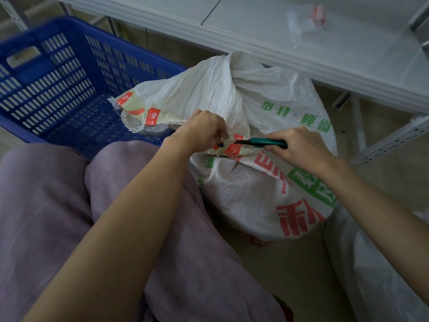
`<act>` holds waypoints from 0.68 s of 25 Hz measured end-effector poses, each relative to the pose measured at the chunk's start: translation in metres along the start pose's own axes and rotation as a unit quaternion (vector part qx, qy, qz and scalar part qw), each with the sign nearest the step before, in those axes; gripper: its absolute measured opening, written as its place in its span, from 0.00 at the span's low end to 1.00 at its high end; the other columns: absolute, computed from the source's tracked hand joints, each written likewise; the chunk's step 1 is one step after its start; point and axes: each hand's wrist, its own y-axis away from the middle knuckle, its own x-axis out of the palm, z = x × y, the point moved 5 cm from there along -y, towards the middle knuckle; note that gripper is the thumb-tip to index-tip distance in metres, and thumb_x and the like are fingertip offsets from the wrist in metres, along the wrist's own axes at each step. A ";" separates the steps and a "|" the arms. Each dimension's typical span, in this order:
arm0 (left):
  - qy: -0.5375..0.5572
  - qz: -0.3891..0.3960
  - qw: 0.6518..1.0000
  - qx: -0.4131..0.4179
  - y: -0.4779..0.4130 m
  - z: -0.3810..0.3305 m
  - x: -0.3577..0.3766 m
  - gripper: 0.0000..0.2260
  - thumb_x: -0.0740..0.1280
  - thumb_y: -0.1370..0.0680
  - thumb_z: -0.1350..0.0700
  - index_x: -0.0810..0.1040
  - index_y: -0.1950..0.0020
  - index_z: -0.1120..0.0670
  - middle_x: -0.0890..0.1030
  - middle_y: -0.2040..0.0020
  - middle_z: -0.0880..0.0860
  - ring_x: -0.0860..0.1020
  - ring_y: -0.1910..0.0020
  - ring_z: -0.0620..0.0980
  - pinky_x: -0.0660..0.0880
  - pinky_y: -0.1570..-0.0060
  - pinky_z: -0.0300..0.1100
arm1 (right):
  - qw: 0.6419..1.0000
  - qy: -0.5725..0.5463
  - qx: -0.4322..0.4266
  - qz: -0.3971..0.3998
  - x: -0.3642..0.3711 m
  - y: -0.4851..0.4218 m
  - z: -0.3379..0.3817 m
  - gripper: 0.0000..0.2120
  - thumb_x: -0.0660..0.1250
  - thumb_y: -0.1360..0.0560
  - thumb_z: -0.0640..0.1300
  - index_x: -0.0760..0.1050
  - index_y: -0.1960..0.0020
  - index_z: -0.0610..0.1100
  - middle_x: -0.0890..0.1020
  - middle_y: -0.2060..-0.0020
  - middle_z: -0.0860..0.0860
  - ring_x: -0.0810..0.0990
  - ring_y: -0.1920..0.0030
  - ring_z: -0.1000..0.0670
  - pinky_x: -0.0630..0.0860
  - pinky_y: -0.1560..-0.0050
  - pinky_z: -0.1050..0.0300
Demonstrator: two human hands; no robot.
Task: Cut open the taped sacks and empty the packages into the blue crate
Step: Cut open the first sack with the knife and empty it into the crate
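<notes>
A white woven sack (250,189) with red and green print stands on the floor in front of me. Its mouth is bound with cream tape (232,148) bearing red labels. My left hand (204,130) pinches the taped edge of the sack. My right hand (299,147) grips a green utility knife (267,142), its blade touching the tape just right of my left fingers. A loose flap of the sack with torn tape (139,112) hangs over the rim of the blue crate (60,73), which stands to the left with no packages visible inside.
A white metal shelf (301,43) runs behind the sack, with a scrap of clear and red tape (306,19) on it. Its perforated leg (390,140) stands right of the sack. Another white sack (376,263) lies at the lower right. My legs in lilac trousers (58,217) fill the lower left.
</notes>
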 end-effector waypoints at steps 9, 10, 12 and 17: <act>-0.012 0.026 0.999 -0.013 0.005 0.007 0.001 0.08 0.71 0.28 0.58 0.83 0.51 0.57 0.80 0.45 0.51 0.77 0.48 0.53 0.71 0.44 0.47 | 0.990 -0.048 -0.029 -0.130 -0.035 0.017 0.000 0.13 0.68 0.24 0.49 0.80 0.41 0.50 0.85 0.52 0.50 0.82 0.54 0.47 0.66 0.68 0.66; -0.010 0.029 0.999 -0.013 0.005 0.007 0.000 0.07 0.71 0.29 0.58 0.82 0.52 0.58 0.80 0.45 0.51 0.77 0.48 0.53 0.71 0.44 0.47 | 0.990 -0.048 -0.045 -0.128 -0.032 0.014 0.003 0.13 0.68 0.24 0.49 0.80 0.41 0.50 0.85 0.53 0.50 0.81 0.55 0.47 0.69 0.66 0.61; -0.007 0.029 0.999 -0.015 0.006 0.009 -0.002 0.07 0.72 0.29 0.58 0.82 0.53 0.59 0.79 0.44 0.51 0.76 0.47 0.53 0.70 0.43 0.47 | 0.990 -0.044 -0.069 -0.119 -0.025 0.007 0.007 0.12 0.67 0.24 0.49 0.81 0.42 0.51 0.85 0.56 0.49 0.81 0.58 0.46 0.69 0.65 0.58; -0.015 0.035 0.999 -0.018 0.009 0.007 -0.002 0.10 0.71 0.28 0.56 0.82 0.47 0.53 0.78 0.40 0.49 0.76 0.43 0.52 0.65 0.41 0.44 | 0.992 -0.033 -0.078 -0.099 -0.015 -0.001 0.022 0.12 0.65 0.22 0.50 0.80 0.40 0.53 0.83 0.56 0.50 0.80 0.56 0.47 0.61 0.69 0.61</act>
